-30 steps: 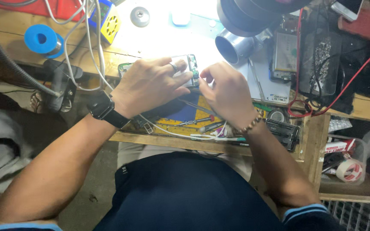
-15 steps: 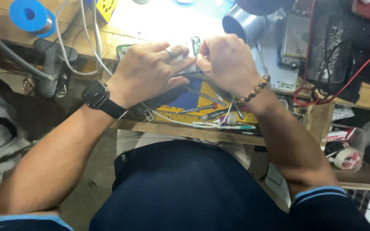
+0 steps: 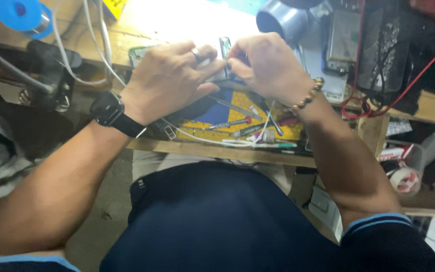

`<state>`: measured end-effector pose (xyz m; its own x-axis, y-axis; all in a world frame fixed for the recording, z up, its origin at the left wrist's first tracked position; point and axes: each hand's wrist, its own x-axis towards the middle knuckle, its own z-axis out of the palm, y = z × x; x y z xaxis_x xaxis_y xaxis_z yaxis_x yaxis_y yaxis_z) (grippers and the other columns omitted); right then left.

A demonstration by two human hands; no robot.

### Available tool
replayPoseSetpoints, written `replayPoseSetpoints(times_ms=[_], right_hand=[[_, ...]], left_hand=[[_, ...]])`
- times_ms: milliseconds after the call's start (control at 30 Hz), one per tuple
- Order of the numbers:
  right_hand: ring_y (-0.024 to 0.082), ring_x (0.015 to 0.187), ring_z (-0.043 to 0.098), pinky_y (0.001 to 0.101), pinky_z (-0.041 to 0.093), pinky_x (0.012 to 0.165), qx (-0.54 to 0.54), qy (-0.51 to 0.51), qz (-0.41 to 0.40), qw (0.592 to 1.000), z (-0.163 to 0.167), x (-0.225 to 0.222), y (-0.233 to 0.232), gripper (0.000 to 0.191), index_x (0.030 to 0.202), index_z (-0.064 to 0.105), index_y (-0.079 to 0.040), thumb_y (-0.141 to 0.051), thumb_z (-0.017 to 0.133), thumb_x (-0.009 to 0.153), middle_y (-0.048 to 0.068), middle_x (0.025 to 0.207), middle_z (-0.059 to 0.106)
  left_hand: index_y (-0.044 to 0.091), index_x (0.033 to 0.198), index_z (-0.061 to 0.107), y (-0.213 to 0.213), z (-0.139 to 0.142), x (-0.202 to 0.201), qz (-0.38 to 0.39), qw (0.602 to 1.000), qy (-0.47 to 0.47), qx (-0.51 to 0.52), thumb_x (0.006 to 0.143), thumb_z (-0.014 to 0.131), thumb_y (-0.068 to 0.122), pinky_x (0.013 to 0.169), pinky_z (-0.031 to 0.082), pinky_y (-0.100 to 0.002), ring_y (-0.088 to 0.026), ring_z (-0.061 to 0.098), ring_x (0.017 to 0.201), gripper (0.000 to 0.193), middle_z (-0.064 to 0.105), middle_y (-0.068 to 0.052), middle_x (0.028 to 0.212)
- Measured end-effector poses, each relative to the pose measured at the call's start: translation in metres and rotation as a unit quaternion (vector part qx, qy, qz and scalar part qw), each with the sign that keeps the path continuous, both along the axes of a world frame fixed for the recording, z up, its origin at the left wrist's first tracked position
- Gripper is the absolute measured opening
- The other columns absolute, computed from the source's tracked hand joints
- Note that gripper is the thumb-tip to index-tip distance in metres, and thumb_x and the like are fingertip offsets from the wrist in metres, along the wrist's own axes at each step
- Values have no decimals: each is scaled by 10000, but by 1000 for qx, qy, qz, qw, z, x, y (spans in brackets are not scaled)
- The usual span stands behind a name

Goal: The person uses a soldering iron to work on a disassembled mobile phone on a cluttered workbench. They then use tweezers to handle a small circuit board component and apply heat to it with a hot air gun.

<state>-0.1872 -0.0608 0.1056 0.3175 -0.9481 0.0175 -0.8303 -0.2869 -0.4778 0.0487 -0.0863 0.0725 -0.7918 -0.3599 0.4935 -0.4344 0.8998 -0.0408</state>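
Head view. A small upright metal piece [image 3: 224,50] stands between the two hands, long axis vertical. The right hand [image 3: 268,65] pinches it from the right; the left hand [image 3: 169,80] lies curled just beside it, pressing a dark device [image 3: 197,108] to the wooden bench [image 3: 6,27].

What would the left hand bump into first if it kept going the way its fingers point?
Probably the right hand: the left hand points at it, the small metal part between them.

Blue solder spool [image 3: 20,13], grey tube [image 3: 283,21]
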Motion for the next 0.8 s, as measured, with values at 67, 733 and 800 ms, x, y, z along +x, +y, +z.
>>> replayPoseSetpoints(times_ms=[67,733,800], right_hand=[[267,787,725,383,566,740,-53,-26,30,998,1,-8,14,138,1027,735,-17,-136,742,957,152,910,716],[313,871,638,420,515,771,-86,39,114,989,-33,-17,101,139,901,648,-62,-143,751,854,97,911,639],[297,868,661,403,532,769,-60,-4,105,993,-15,-22,99,136,927,667,-55,-131,757,860,94,907,666]], left_hand=[[195,1336,685,2,-3,-4,-2,1000,6,-1,887,789,445,769,541,-280,-129,634,944,525,648,35,1165],[179,1195,658,5,6,-22,-8,1000,10,4,886,783,369,769,569,-285,-140,647,962,383,665,-8,1235],[178,1189,655,4,8,-22,-6,1000,10,-1,878,776,373,769,573,-286,-152,652,968,387,667,-24,1250]])
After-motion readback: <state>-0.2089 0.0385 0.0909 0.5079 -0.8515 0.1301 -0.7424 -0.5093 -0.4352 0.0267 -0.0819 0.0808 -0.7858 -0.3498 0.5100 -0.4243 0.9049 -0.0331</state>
